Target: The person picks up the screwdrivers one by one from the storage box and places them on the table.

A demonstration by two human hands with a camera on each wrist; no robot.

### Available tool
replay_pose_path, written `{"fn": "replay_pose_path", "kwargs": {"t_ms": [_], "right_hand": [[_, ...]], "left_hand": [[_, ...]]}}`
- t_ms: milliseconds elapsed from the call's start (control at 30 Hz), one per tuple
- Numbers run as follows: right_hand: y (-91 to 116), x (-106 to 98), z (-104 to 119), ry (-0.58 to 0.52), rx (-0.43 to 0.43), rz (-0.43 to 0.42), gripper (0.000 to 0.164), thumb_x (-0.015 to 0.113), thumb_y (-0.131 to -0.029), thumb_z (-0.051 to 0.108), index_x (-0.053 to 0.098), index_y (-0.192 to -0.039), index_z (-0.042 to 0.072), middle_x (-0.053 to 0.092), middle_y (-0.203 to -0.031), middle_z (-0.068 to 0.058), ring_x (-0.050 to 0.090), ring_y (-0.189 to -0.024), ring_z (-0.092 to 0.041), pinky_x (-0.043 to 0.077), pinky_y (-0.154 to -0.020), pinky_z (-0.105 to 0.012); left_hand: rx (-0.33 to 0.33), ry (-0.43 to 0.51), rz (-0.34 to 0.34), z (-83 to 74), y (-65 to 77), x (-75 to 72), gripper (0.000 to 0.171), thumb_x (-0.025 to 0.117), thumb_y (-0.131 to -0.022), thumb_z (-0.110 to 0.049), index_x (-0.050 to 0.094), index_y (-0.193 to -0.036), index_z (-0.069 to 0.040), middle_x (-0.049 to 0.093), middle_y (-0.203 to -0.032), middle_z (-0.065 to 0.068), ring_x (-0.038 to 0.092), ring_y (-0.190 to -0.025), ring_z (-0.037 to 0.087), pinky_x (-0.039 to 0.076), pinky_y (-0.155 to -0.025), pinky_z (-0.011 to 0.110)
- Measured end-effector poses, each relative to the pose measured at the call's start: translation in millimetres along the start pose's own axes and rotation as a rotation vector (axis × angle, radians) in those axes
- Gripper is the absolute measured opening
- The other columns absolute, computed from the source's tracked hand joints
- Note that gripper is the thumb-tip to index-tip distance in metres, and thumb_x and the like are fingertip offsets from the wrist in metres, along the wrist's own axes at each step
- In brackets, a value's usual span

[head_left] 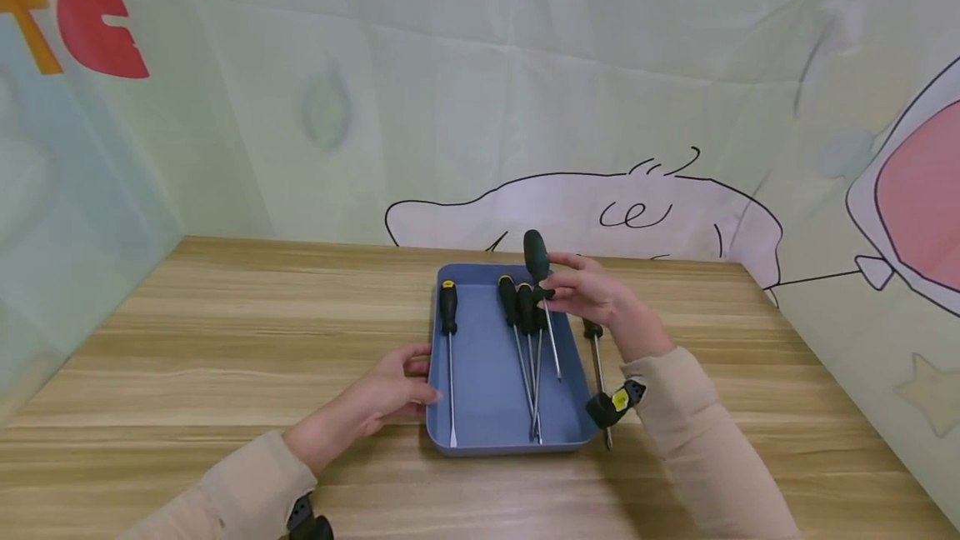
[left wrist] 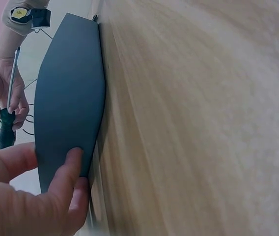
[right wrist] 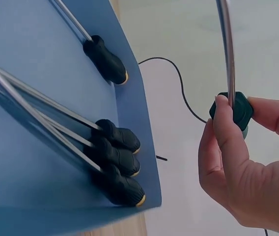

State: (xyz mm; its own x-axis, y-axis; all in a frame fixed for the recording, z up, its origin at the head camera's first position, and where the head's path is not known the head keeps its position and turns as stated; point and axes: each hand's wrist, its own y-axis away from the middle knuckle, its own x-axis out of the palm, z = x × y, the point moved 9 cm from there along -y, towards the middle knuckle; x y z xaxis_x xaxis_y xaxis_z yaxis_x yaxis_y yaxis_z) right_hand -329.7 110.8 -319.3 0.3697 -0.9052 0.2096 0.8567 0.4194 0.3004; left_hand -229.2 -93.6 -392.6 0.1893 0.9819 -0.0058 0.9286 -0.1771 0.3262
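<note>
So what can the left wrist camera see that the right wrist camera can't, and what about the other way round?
Only the left wrist view: the left hand on the side wall of the tray, and a black strapped-on gadget.

Only the right wrist view: the four screwdrivers lying inside the tray.

Both: the tray, some of the wooden table, and the right hand holding another screwdriver.
</note>
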Motion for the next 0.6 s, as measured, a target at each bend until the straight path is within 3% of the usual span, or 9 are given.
{"fn": "replay_pose_path", "kwargs": {"t_ms": [300, 467, 600], "right_hand": [[10.8, -12.3, 3.1, 0.039, -0.01, 0.012, 0.069, 0.042, -0.088, -0.009, 0.01, -0.148, 0.002, 0.027, -0.132, -0.026, 0.052, -0.071, -0.014, 0.055, -0.071, -0.028], [16.8, -23.1, 5.8, 0.047, -0.023, 0.008, 0.069, 0.041, -0.087, -0.009, 0.009, -0.148, 0.001, 0.031, -0.123, -0.023, 0.052, -0.069, -0.012, 0.055, -0.073, -0.028], [20.9, -31.6, 5.4, 0.06, -0.027, 0.01, 0.069, 0.039, -0.089, -0.009, 0.006, -0.148, 0.001, 0.028, -0.126, -0.026, 0.052, -0.07, -0.012, 0.054, -0.077, -0.029]], "left_hand": [[-0.005, -0.01, -0.002, 0.3, 0.0, 0.4, 0.071, 0.056, -0.074, 0.02, 0.029, -0.139, 0.009, 0.042, -0.124, 0.031, 0.056, -0.093, 0.031, 0.055, -0.076, 0.042], [-0.002, -0.011, -0.001, -0.5, -0.5, 0.3, 0.071, 0.056, -0.074, 0.02, 0.028, -0.139, 0.009, 0.043, -0.123, 0.031, 0.056, -0.093, 0.031, 0.055, -0.075, 0.041], [-0.002, -0.015, 0.0, -0.5, -0.5, -0.2, 0.071, 0.056, -0.074, 0.02, 0.028, -0.139, 0.009, 0.042, -0.123, 0.031, 0.056, -0.094, 0.031, 0.055, -0.075, 0.041]]}}
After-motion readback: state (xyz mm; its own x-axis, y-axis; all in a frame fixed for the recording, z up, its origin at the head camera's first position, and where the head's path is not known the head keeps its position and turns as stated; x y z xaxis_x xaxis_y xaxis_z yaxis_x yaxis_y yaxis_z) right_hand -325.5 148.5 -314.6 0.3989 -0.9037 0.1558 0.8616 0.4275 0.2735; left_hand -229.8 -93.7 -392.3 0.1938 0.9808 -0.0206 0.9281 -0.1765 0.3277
